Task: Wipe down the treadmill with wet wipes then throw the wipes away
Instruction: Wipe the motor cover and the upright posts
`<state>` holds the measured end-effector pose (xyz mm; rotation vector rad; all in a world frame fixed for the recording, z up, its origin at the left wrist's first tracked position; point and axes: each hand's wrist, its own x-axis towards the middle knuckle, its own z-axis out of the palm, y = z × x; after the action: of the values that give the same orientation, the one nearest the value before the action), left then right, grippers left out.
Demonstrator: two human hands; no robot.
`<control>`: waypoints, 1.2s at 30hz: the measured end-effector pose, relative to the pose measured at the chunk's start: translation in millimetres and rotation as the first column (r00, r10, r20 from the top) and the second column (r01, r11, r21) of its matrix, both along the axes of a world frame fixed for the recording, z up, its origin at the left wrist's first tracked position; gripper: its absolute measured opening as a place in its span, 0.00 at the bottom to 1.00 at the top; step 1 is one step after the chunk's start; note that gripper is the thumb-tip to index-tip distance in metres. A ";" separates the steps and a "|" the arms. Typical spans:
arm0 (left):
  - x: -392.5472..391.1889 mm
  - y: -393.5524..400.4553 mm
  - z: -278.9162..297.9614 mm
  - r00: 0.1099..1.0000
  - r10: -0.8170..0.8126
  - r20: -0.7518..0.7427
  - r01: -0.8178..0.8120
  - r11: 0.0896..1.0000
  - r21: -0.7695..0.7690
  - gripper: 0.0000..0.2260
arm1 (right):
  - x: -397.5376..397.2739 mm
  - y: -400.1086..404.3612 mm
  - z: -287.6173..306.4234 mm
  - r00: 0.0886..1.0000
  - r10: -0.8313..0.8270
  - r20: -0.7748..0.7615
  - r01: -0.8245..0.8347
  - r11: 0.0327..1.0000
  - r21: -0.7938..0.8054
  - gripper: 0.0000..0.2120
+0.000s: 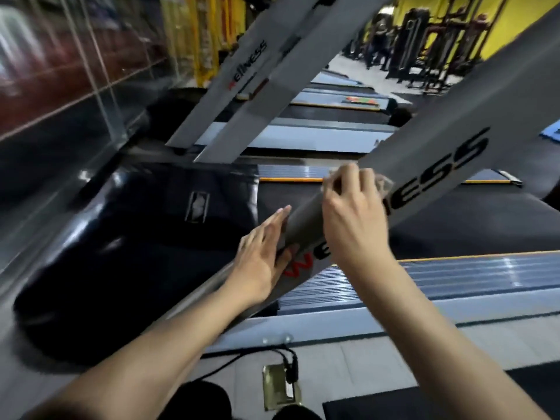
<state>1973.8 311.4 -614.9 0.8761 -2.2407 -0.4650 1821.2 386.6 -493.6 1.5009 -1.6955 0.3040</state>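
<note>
On the slanted grey upright (430, 189) of the treadmill, the right hand (353, 213) has its fingers curled over a crumpled wet wipe (384, 185), pressing it against the upright's upper edge beside the black lettering. Lower on the same upright, the left hand (262, 256) lies flat with its fingers straight, resting along the edge next to the red letter of the logo and holding nothing. Beneath both hands sit the black motor cover (127, 237) and the dark running belt (454, 219), with a ribbed grey side rail (454, 277) nearer the person. A second grey upright (242, 77) crosses behind. Below, a black cable (291, 363) runs to a brass floor socket (280, 386). Further treadmills and blurred weight machines (424, 43) stand against a yellow wall.
</note>
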 end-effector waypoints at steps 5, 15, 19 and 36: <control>3.4 3.0 16.4 0.997 -0.060 0.051 0.053 0.991 0.126 0.33 | -28.6 4.0 28.4 0.971 -0.023 0.238 0.060 0.987 -0.148 0.10; 77.5 -4.7 -7.5 0.980 -0.157 0.118 0.113 0.943 0.314 0.30 | 67.4 -15.8 -72.1 0.985 -0.087 0.150 0.074 0.993 0.089 0.15; 182.9 -32.5 -87.5 0.904 -0.060 0.423 -0.055 0.966 0.253 0.31 | 101.8 -25.2 -107.5 0.988 -0.098 0.122 0.083 0.990 0.118 0.15; 339.3 -80.8 -224.4 0.697 0.046 0.716 -0.061 0.998 -0.004 0.40 | 287.3 -54.3 -298.8 0.929 -0.035 0.369 -0.016 0.991 0.134 0.19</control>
<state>2313.1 230.6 -839.3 1.2964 -2.9042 -0.1034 2108.5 332.3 -792.4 1.6074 -2.0553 0.5029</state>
